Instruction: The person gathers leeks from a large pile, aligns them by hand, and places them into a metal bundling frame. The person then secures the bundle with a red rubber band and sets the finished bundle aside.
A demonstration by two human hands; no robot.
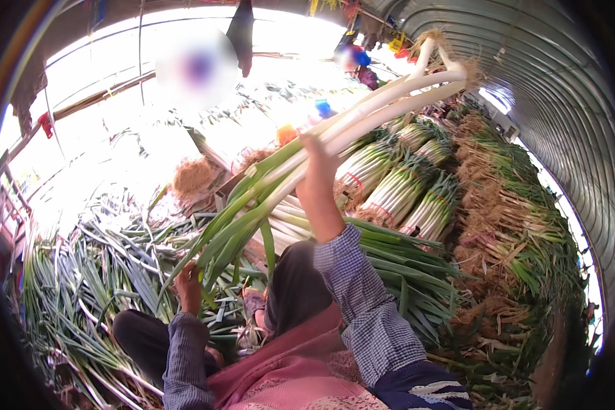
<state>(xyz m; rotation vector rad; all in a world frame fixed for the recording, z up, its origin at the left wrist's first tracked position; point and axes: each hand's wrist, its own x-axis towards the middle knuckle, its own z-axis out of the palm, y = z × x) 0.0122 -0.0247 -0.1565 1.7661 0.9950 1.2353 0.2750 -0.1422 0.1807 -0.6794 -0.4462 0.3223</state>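
My right hand (318, 179) grips several long Welsh onions (359, 123) around their pale stalks, holding them up at a slant. Their stringy roots (435, 46) point to the upper right, and the green leaves (236, 225) hang to the lower left. At the ends of these leaves is my left hand (187, 287), its fingers curled; whether a leaf is pinched in it is unclear. Beside my right knee lies a pile of trimmed Welsh onions (405, 266), their white stalks partly hidden by my right hand and arm.
Loose onions and leaves (97, 287) cover the ground at left. Red-tied bundles (394, 195) stand beyond my right arm. A long row of onions with earthy roots (492, 220) runs along the curved tunnel wall (564, 102). Further off, a person (359, 66) is partly visible.
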